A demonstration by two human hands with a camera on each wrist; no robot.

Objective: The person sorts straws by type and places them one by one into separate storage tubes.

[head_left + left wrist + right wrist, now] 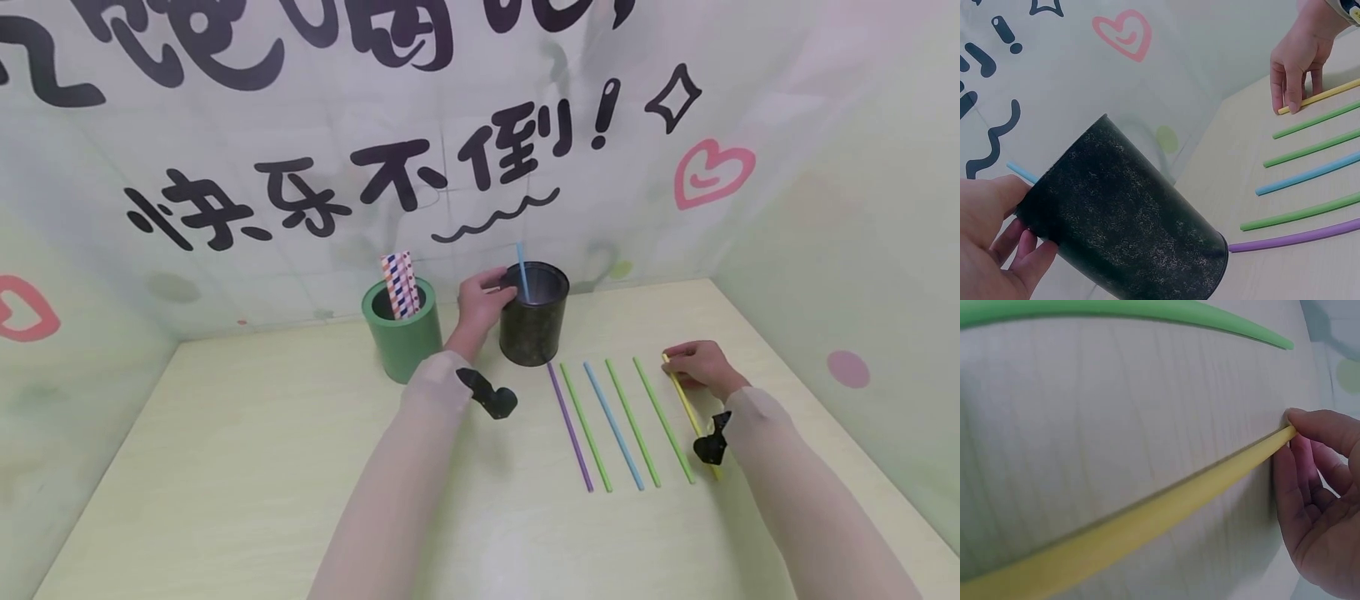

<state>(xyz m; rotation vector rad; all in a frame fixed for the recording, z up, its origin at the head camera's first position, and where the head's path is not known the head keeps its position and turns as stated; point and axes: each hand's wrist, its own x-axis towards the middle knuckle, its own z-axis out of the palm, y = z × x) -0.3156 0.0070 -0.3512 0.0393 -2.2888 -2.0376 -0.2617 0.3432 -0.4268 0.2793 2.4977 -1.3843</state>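
Note:
At its upper rim, my left hand (480,308) grips the black cup (531,333), which stands upright on the table; thumb and fingers also show against it in the left wrist view. Inside leans one blue straw (522,271). Over on the right, my right hand (703,367) pinches the far end of a yellow straw (1166,515), which lies along the tabletop. Left of it, spaced side by side, lie several green straws (663,419), a blue straw (613,425) and a purple straw (570,427), whose far end is close to the cup's base.
Left of the black cup stands a green cup (405,346) holding patterned paper straws (400,285). The pale wooden table (247,467) meets a back wall covered by a printed sheet (315,275). Another wall rises at the right edge.

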